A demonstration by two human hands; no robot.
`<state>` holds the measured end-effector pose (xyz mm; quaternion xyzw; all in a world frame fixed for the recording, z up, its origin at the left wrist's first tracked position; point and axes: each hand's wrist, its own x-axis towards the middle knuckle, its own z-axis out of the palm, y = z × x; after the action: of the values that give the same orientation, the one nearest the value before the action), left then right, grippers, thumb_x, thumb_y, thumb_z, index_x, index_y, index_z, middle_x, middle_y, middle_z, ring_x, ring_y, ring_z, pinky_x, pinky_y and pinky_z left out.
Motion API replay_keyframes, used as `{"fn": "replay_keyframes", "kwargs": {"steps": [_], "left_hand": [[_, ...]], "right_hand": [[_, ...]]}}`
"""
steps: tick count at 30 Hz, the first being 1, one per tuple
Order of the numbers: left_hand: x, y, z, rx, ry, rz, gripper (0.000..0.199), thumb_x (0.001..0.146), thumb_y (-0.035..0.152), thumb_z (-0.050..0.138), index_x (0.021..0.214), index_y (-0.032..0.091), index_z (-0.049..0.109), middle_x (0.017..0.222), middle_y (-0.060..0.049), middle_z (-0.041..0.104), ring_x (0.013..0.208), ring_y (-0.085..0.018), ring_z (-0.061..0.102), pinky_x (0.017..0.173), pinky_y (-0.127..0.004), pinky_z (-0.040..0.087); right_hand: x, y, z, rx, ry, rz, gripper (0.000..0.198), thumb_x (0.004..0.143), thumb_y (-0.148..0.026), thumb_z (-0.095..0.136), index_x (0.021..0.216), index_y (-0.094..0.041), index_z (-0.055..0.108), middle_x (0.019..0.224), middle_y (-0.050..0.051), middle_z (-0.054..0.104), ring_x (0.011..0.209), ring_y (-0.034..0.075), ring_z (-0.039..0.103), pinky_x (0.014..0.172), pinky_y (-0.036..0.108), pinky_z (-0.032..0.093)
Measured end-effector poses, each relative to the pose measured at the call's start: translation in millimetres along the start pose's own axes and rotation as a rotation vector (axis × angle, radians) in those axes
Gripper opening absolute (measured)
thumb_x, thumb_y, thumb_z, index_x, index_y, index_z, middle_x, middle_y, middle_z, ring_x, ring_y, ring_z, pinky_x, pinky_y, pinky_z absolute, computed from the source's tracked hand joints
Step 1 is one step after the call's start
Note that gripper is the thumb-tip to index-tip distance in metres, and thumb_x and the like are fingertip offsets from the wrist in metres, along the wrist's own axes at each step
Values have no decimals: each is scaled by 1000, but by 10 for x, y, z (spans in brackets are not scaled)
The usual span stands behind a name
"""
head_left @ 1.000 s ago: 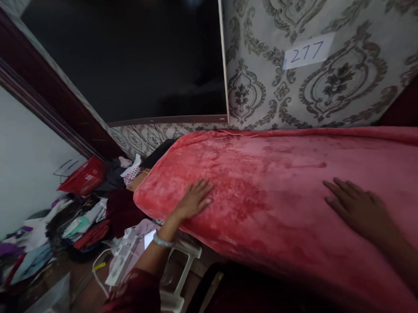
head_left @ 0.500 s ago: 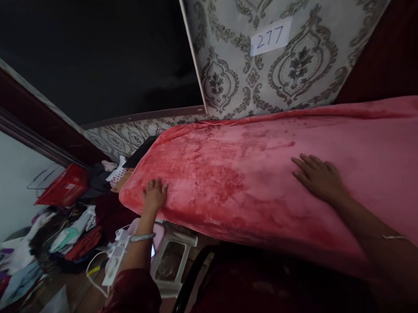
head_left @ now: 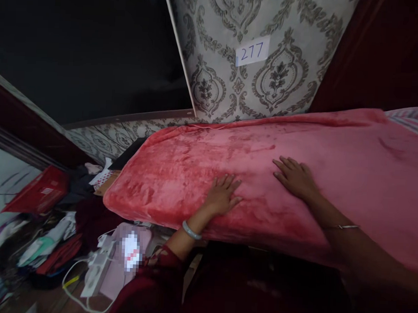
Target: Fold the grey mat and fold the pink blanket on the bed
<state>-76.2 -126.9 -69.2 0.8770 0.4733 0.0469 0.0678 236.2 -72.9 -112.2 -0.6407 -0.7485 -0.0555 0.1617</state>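
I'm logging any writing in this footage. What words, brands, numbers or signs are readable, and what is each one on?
"277": handwritten on the paper on the wall.
Small mark on the lower edge of the TV: too small to read.
White mark on the red bag: too blurred to read.
Lit screen: pixelated, unreadable.
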Motion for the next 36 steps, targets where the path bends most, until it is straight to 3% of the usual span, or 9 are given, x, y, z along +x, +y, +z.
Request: {"fn": "replay_keyframes", "kwargs": {"steps": [8, 14, 17, 21, 25, 27, 29, 31, 36], "left_hand": [[-544, -921, -344, 185, 4, -664, 63, 103, 48, 35, 160, 20, 33, 168, -13, 23, 156, -34, 19, 122, -62, 20], [-606, -1088, -390, 170, 99, -823, 66, 103, 48, 33, 160, 16, 33, 168, -16, 23, 154, -39, 24, 118, -67, 27], [-469, -982, -396, 127, 118, -741, 67, 102, 47, 36, 160, 15, 32, 168, -18, 21, 155, -36, 21, 120, -64, 26], [-83, -708, -402, 75, 75, -400, 65, 102, 43, 42, 160, 16, 32, 168, -17, 21, 157, -30, 17, 124, -59, 20], [351, -418, -313, 94, 67, -197, 61, 102, 38, 41, 160, 18, 34, 168, -15, 23, 157, -29, 18, 124, -58, 20], [479, -349, -224, 127, 68, -163, 58, 103, 37, 40, 158, 21, 37, 167, -14, 26, 156, -30, 21, 123, -59, 21], [530, -343, -138, 156, 73, -152, 56, 103, 38, 39, 157, 22, 40, 167, -13, 28, 156, -30, 23, 124, -60, 20], [532, -373, -81, 172, 93, -146, 56, 103, 39, 39, 157, 24, 40, 167, -11, 29, 155, -29, 24, 124, -59, 19], [506, -428, -67, 164, 112, -140, 55, 103, 39, 41, 157, 24, 41, 166, -11, 31, 155, -29, 25, 124, -59, 22]], "right_hand": [[26, 32, 79, 8, 20, -21, 58, 102, -49, 27, 149, -25, 52, 158, 10, 44, 144, 32, 39, 112, 56, 35], [50, -19, -35, 11, -54, 18, 57, 102, -46, 31, 151, -25, 49, 161, 9, 39, 148, 31, 34, 115, 57, 31], [106, -123, -161, 7, -137, 75, 57, 102, -43, 34, 153, -24, 47, 163, 10, 35, 150, 31, 31, 117, 57, 29], [187, -541, -284, 0, -187, 133, 58, 102, -41, 36, 157, -22, 42, 164, 13, 31, 151, 35, 27, 116, 63, 27], [184, -1040, -201, 104, -207, -168, 59, 103, -47, 37, 158, -27, 38, 167, 9, 25, 153, 33, 22, 119, 61, 22], [179, -1110, -126, 153, -204, -273, 59, 103, -51, 36, 158, -30, 39, 167, 6, 25, 154, 31, 21, 121, 60, 20], [190, -982, -86, 148, -194, -270, 58, 103, -52, 36, 157, -31, 40, 167, 5, 27, 154, 29, 21, 122, 58, 18], [203, -657, -102, 98, -178, -183, 58, 103, -51, 36, 156, -30, 42, 166, 6, 29, 153, 30, 23, 121, 58, 20], [-22, 663, -343, -69, -155, 195, 60, 101, -48, 31, 157, -27, 41, 165, 8, 31, 151, 33, 29, 118, 59, 27]]}}
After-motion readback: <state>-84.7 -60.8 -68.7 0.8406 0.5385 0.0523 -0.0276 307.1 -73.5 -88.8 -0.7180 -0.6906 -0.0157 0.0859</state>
